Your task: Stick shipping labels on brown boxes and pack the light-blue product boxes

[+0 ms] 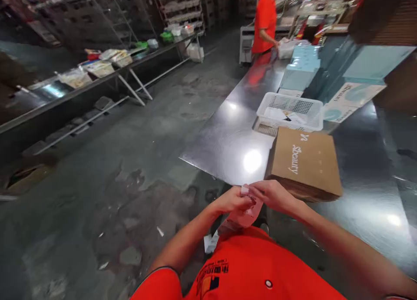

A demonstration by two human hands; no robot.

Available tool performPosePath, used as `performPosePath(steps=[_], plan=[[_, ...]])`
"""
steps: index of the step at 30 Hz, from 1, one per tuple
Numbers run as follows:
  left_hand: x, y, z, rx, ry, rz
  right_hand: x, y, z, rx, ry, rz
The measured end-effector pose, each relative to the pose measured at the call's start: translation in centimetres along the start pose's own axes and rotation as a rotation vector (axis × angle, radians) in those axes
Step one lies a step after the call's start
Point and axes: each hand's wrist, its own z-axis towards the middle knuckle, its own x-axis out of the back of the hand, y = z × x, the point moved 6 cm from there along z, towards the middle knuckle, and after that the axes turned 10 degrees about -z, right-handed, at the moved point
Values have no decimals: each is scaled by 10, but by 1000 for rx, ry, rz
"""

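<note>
Close to my body, over the near corner of the metal table (224, 139), both hands meet at a thin pinkish strip (249, 215) with small dark marks. My left hand (235, 200) is closed around the strip, and a small white piece (244, 190) sticks up by its fingers. My right hand (273, 195) pinches the upper edge of the same strip. The lower part of the strip hangs in front of my red shirt; whether the white paper (210, 243) below belongs to it I cannot tell. Just beyond my right hand lies a stack of flat brown cardboard (309, 161) with white lettering.
A white plastic basket (289, 111) with papers inside stands behind the cardboard. Light blue boxes (301, 72) and a white-and-blue carton (355, 96) are farther right. A person in red (264, 22) stands at the table's far end. A long bench (97, 80) runs along the left.
</note>
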Motion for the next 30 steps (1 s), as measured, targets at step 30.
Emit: performPosePath(steps=[30], plan=[[-134,-46,89,-109,82,-677,160,221,-73,-375,484,131]])
